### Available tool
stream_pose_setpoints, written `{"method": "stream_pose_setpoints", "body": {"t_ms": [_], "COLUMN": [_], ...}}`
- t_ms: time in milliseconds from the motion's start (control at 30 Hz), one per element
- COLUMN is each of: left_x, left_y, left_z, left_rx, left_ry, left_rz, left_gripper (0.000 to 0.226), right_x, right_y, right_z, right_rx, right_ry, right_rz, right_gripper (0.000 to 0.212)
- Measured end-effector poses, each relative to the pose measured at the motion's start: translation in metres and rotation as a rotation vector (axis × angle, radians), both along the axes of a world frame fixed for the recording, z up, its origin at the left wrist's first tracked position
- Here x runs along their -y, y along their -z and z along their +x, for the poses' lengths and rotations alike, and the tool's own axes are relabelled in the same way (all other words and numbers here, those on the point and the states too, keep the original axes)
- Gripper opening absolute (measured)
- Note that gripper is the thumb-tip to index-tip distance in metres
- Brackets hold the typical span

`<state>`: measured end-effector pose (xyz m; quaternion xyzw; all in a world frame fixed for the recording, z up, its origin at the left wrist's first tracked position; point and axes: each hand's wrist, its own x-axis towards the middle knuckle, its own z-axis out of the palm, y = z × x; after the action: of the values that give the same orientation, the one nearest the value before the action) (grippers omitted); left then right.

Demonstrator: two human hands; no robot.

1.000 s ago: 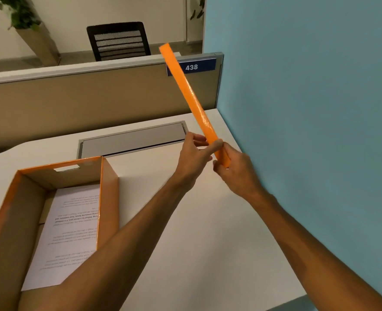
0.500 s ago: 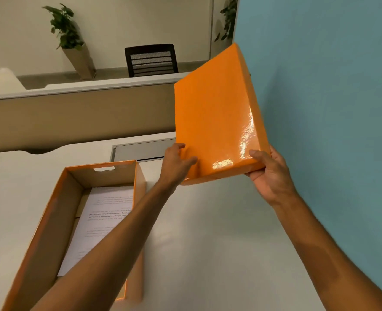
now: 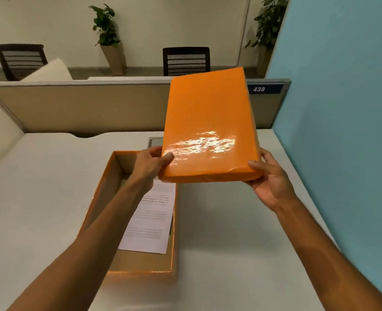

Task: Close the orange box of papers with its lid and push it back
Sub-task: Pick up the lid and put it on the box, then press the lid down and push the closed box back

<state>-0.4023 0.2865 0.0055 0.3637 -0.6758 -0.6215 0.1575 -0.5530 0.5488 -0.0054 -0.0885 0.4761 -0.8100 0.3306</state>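
Note:
A glossy orange lid hangs in the air above the desk, top face toward me, tilted up at its far end. My left hand grips its near left corner and my right hand holds its near right corner from below. The open orange box stands on the desk below and left of the lid, its brown inside showing. White printed papers lie inside it. My left forearm crosses over the box and hides part of it.
A white desk carries the box, with a grey cable hatch at its back. A teal partition rises along the right edge. A beige divider with the 438 tag closes the back. Chairs and plants stand beyond.
The lid has turned from edge-on to its broad top facing me and has come lower and leftward, nearer the box. My hands have spread to its two near corners.

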Motion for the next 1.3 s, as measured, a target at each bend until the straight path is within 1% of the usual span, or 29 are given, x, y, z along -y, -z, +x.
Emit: {"method": "stream_pose_setpoints", "body": {"t_ms": [67,133,167,267,333,433,700,800,933,1067,1200,1300], "left_x": [0.012,0.024,0.03,0.05,0.06,0.07,0.1,0.102,0.097,0.091,0.086,0.083], "left_y": [-0.003,-0.007,-0.009,-0.011,-0.011,-0.009,0.017,0.028,0.041,0.05,0.058,0.063], "left_z": [0.02,0.042,0.054,0.092,0.111,0.135,0.215,0.234,0.25,0.257,0.259,0.26], "left_rx": [-0.003,0.0,0.004,0.038,0.061,0.096,0.285,0.351,0.37,0.38,0.362,0.349], "left_ry": [-0.013,-0.018,-0.016,0.01,0.019,0.01,0.049,0.066,0.067,0.073,0.1,0.082], "left_rz": [-0.042,-0.084,-0.107,-0.171,-0.199,-0.205,-0.169,-0.147,-0.143,-0.112,-0.075,-0.062], "left_gripper": [0.057,0.06,0.06,0.06,0.061,0.065,0.07,0.068,0.066,0.07,0.064,0.067], "right_x": [0.013,0.027,0.034,0.058,0.068,0.078,0.1,0.099,0.095,0.09,0.086,0.086], "right_y": [0.0,0.001,0.002,0.009,0.015,0.021,0.047,0.056,0.065,0.067,0.07,0.073], "right_z": [0.014,0.027,0.034,0.059,0.073,0.092,0.155,0.172,0.191,0.201,0.203,0.205], "right_rx": [-0.063,-0.176,-0.226,-0.346,-0.414,-0.432,-0.38,-0.364,-0.315,-0.289,-0.29,-0.289], "right_ry": [0.009,0.024,0.028,0.013,0.0,-0.041,-0.122,-0.157,-0.175,-0.164,-0.152,-0.143], "right_rz": [0.139,0.29,0.353,0.522,0.598,0.637,0.735,0.767,0.8,0.799,0.812,0.825], "right_gripper": [0.053,0.04,0.038,0.047,0.051,0.05,0.047,0.048,0.048,0.041,0.046,0.048]}}
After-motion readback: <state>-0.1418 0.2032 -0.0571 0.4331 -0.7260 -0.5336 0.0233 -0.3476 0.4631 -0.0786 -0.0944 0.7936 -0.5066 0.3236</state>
